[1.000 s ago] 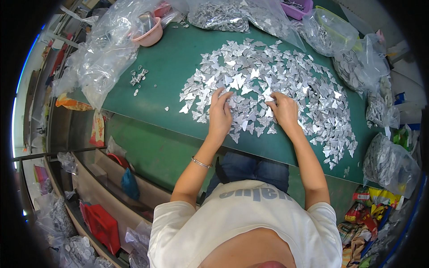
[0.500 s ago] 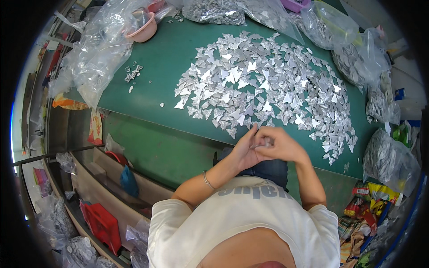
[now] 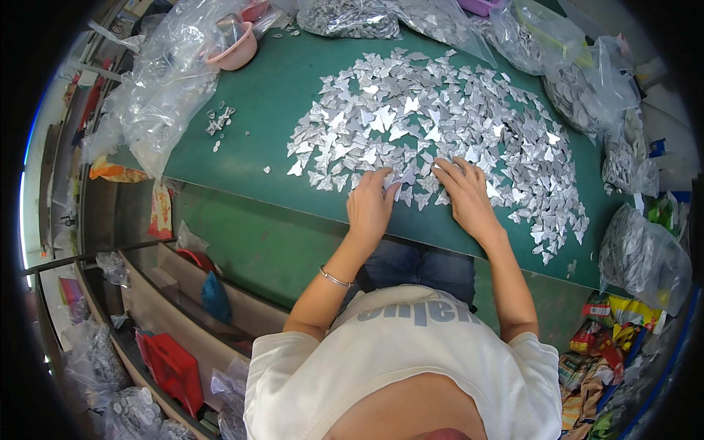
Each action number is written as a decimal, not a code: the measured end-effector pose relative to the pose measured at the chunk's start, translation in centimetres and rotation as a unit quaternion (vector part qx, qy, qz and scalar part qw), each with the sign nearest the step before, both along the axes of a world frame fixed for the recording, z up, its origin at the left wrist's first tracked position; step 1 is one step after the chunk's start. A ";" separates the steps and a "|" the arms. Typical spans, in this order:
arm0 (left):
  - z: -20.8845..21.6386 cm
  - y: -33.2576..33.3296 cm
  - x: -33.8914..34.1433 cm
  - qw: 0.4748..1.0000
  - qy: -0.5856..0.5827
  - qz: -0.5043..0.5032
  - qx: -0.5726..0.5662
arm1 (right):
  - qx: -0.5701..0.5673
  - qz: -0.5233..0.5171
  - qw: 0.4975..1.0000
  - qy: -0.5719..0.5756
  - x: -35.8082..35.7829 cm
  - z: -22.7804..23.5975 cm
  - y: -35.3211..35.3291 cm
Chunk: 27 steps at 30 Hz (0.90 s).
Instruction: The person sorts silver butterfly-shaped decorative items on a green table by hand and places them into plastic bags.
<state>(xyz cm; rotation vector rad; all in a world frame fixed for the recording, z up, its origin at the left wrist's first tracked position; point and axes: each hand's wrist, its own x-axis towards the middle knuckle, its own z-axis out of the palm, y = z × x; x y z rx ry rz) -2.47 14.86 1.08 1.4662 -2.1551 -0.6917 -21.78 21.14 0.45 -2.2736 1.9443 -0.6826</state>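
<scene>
Many flat silver butterfly-shaped metal pieces lie spread in a loose heap on the green tabletop. My left hand rests at the near edge of the heap, fingertips on pieces, with the thumb apart from the fingers and a bit of silver showing between. To its right, my right hand reaches onto the heap, its fingers spread and their tips touching pieces. A few pieces lie in the gap between both hands. What is under the fingers is hidden.
Clear bags of silver parts line the far and right edges. At the far left are crumpled clear plastic and a pink bowl. A small cluster of metal bits lies left of the heap. Lower left holds a red plastic basket.
Both hands were together above the table's near edge, fingers closed near each other. They have parted and moved forward onto the butterfly pieces.
</scene>
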 end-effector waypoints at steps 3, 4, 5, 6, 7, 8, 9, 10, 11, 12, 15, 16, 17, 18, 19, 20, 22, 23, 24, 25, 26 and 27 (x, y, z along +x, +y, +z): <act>-1.1 -0.7 0.6 1.000 0.000 -0.008 -0.029 | 0.016 -0.014 0.999 0.024 -0.6 -0.1 1.3; -1.3 -0.8 0.8 1.000 0.017 -0.001 -0.024 | 0.023 -0.022 0.999 0.017 -0.7 -0.1 1.6; -0.9 -0.9 0.6 0.999 0.035 0.005 -0.019 | 0.017 -0.031 0.999 -0.002 -0.9 -0.2 2.0; -0.7 -1.0 0.5 0.998 0.052 0.010 -0.014 | 0.012 -0.041 0.999 -0.021 -1.0 -0.3 2.3; -1.2 -1.2 0.6 0.995 0.091 0.025 -0.016 | 0.006 -0.050 0.998 -0.040 -1.0 -0.4 2.4; -1.5 -1.4 0.6 0.991 0.130 0.039 -0.017 | -0.004 -0.040 0.997 -0.058 -0.8 -0.4 2.4; -1.7 -1.7 0.6 0.984 0.168 0.053 -0.018 | -0.015 -0.030 0.997 -0.076 -0.4 -0.3 2.1; -1.9 -1.8 0.6 0.981 0.183 0.050 -0.027 | -0.025 -0.020 0.995 -0.094 -0.1 -0.3 1.9; -1.9 -1.9 0.6 0.983 0.177 0.042 -0.035 | -0.021 -0.016 0.997 -0.066 0.1 -0.4 1.6; -1.8 -2.0 0.6 0.984 0.170 0.033 -0.042 | -0.016 -0.012 0.999 -0.037 0.2 -0.6 1.4; 0.2 -1.5 0.2 0.994 0.101 0.017 -0.031 | -0.007 -0.027 1.000 0.002 -0.3 -0.4 1.8; 0.9 -1.2 -0.1 0.997 0.069 0.013 -0.021 | -0.001 -0.041 0.999 0.013 -1.0 -0.4 2.2; 0.7 -0.9 -0.3 0.996 0.064 -0.035 -0.054 | 0.007 -0.052 0.998 0.025 -1.5 -0.4 2.7; 0.1 -0.6 -0.5 0.991 0.059 -0.082 -0.087 | -0.006 -0.060 0.998 0.031 -1.8 -0.6 3.2; -0.4 -0.4 -0.6 0.983 0.054 -0.129 -0.119 | -0.027 -0.068 0.997 0.018 -1.7 -0.8 3.5; -0.5 -0.3 -0.8 0.981 0.042 -0.175 -0.076 | -0.047 -0.076 0.996 0.007 -1.6 -0.9 3.9; -0.4 -0.2 -1.1 0.964 -0.028 -0.217 -0.153 | -0.049 -0.085 0.995 -0.020 -1.6 -0.9 4.2; -0.3 -0.2 -1.2 0.950 -0.065 -0.238 -0.192 | -0.037 -0.064 0.997 -0.019 -1.0 -0.3 3.9; -1.0 -0.5 -1.0 0.948 -0.081 -0.266 -0.153 | -0.023 -0.041 0.999 -0.018 -0.3 0.3 3.5; -1.6 -0.8 -0.9 0.945 -0.100 -0.264 -0.163 | -0.010 -0.018 1.000 -0.018 0.0 0.6 3.2; -1.8 -1.2 -0.7 0.942 -0.121 -0.262 -0.174 | 0.014 -0.015 1.000 0.009 -0.2 0.1 3.1; -2.2 -1.6 -0.5 0.937 -0.142 -0.260 -0.185 | 0.019 -0.024 0.999 0.030 -0.7 -0.2 3.1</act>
